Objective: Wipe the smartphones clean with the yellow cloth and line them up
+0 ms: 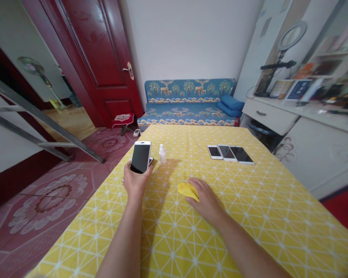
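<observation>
My left hand [135, 180] grips a white-framed smartphone [140, 157] by its lower end, its dark screen tilted toward me above the table. Partly hidden behind it, another phone [151, 160] shows only an edge. A small clear bottle with a white cap [162, 155] stands upright just right of the held phone. My right hand [204, 199] is closed around a folded yellow cloth [188, 190] at the middle of the table. Farther right, a small phone [215, 152], a middle phone [227, 153] and a larger phone [241, 154] lie in a row, screens dark.
A yellow cloth with white lines covers the table [174, 235]. Beyond its far edge stands a blue patterned sofa [179, 110]. A white cabinet [304, 154] is on the right; a metal ladder [58, 127] and a small red stool [123, 119] are on the left.
</observation>
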Available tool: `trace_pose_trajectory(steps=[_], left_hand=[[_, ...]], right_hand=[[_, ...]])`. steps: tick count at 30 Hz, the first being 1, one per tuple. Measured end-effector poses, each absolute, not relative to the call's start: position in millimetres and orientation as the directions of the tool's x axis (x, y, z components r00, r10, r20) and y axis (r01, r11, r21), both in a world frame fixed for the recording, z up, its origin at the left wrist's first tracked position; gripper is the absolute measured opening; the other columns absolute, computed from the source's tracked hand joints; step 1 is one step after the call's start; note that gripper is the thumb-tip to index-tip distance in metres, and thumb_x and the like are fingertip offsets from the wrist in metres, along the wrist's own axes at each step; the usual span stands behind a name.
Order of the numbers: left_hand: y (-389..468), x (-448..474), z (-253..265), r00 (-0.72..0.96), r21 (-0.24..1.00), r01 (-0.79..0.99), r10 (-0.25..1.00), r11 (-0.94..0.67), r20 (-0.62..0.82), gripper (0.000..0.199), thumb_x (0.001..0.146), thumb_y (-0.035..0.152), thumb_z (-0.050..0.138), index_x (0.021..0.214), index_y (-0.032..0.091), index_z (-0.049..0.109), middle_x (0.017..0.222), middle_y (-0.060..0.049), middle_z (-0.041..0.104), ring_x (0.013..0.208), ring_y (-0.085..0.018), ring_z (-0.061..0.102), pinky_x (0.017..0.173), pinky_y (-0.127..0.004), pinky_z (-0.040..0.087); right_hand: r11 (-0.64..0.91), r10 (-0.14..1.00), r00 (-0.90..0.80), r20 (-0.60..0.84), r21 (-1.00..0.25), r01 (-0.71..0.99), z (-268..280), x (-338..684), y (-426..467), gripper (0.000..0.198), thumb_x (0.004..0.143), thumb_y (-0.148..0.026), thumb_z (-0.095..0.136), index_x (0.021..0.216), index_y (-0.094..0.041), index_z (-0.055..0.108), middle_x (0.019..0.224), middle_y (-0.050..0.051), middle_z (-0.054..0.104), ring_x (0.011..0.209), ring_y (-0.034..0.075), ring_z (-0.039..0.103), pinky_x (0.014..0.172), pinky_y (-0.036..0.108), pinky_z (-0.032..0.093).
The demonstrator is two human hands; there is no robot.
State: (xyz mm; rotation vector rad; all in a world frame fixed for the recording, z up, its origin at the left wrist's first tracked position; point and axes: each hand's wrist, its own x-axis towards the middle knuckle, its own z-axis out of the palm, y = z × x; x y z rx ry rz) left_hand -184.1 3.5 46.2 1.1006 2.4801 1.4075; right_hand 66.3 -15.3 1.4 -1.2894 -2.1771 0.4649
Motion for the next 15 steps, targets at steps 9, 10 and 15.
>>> trace_pose_trajectory(steps=[9,10,15], left_hand=[[-9.4,-123.9,40.3,0.001,0.966,-0.243,0.996,-0.086,0.089,0.061,0.065,0.043,0.075,0.117,0.018,0.053,0.083,0.001,0.052,0.063,-0.007,0.045,0.052,-0.019,0.033],[-12.2,-118.1,39.0,0.113,0.948,-0.317,0.993,0.001,0.036,0.06,0.067,0.044,0.074,0.117,0.018,0.054,0.079,0.002,0.049,0.059,-0.006,0.04,0.048,-0.018,0.028],[-16.9,-100.2,29.5,0.345,0.892,-0.39,0.935,0.227,-0.088,0.054,0.073,0.048,0.07,0.114,0.016,0.056,0.076,0.002,0.043,0.054,-0.004,0.031,0.045,-0.017,0.015]], right_hand=[[0.362,0.929,-0.138,0.342,-0.776,0.517,1.7,73.8,-7.5,0.025,0.089,-0.032,0.047,0.091,-0.019,0.069,0.088,0.006,0.068,0.084,0.022,0.061,0.077,0.034,0.046],[0.313,0.945,-0.065,0.32,-0.833,0.455,1.5,75.4,-6.5,0.026,0.089,-0.037,0.048,0.088,-0.019,0.068,0.082,0.005,0.066,0.078,0.021,0.06,0.072,0.032,0.046],[0.062,0.984,0.165,0.067,-0.997,0.035,0.2,84.0,-0.2,0.035,0.079,-0.054,0.059,0.08,-0.019,0.063,0.064,-0.001,0.056,0.056,0.014,0.05,0.048,0.024,0.037]])
